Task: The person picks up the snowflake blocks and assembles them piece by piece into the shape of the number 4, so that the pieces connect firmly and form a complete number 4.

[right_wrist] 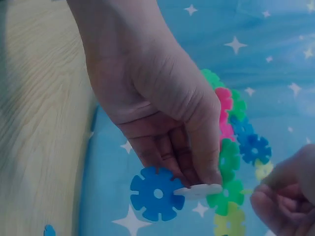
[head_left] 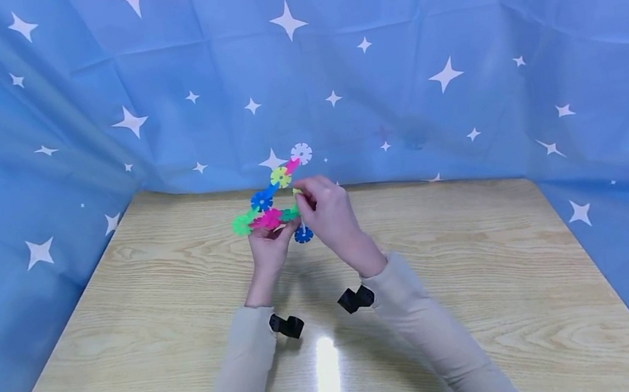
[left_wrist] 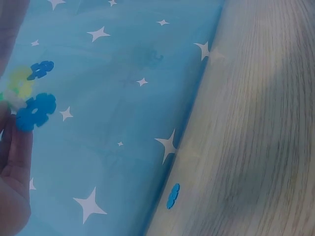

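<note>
A chain of slotted plastic snowflake discs, with a pink disc [head_left: 270, 219] and a blue disc [head_left: 262, 201], hangs above the table between both hands. My left hand [head_left: 271, 251] holds its lower part; in the right wrist view, the left thumb and fingers pinch by a white disc [right_wrist: 199, 191] joined to a blue disc [right_wrist: 157, 193] and a green disc [right_wrist: 226, 196]. My right hand [head_left: 330, 210] has thumb and index together at a thin yellow edge, seemingly a yellow disc, partly hidden by the fingers. At the far end stands a white disc [head_left: 301, 153].
One loose blue disc [left_wrist: 173, 196] lies on the wooden table [head_left: 485, 279] near its back edge. Behind the table hangs a blue curtain [head_left: 410, 100] with white stars. A black wrist camera [head_left: 287, 326] sits on the left sleeve, another camera [head_left: 357, 299] on the right.
</note>
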Tool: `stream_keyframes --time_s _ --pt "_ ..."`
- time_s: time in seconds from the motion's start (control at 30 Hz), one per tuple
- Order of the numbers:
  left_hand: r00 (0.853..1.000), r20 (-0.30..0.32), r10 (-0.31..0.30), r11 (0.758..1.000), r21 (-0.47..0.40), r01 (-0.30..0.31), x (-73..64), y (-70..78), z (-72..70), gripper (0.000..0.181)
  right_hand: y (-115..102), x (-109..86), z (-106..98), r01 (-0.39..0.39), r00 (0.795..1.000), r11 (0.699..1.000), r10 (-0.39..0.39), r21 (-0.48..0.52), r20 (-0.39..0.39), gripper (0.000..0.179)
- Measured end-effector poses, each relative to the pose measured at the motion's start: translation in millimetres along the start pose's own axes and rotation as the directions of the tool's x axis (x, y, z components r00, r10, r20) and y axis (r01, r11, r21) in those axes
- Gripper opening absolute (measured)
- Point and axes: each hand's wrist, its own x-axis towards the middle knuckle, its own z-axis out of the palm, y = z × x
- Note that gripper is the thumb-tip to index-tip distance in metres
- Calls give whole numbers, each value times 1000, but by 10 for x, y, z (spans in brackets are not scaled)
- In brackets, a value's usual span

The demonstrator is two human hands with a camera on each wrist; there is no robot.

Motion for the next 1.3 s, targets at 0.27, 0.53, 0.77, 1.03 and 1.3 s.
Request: stream_keyframes --time_s 0.27,0.53,0.77,1.03,1.3 --pt "996 -44 71 997 -22 -72 18 -128 -22 6 117 15 -108 79 988 992 -91 97 124 17" --pt "989 -43 140 989 -43 -142 -5 -119 0 20 244 43 -126 141 964 965 -185 223 190 17" --pt "990 -31 136 989 -55 -138 -15 -56 30 11 292 29 -110 132 967 933 -196 335 164 14" --pt "995 -26 92 992 -83 -94 9 -42 25 8 288 -4 -127 133 980 920 -177 368 87 20" --pt "996 -59 72 996 -44 -75 25 -71 -33 13 444 -102 -111 -84 986 876 142 476 -87 17"
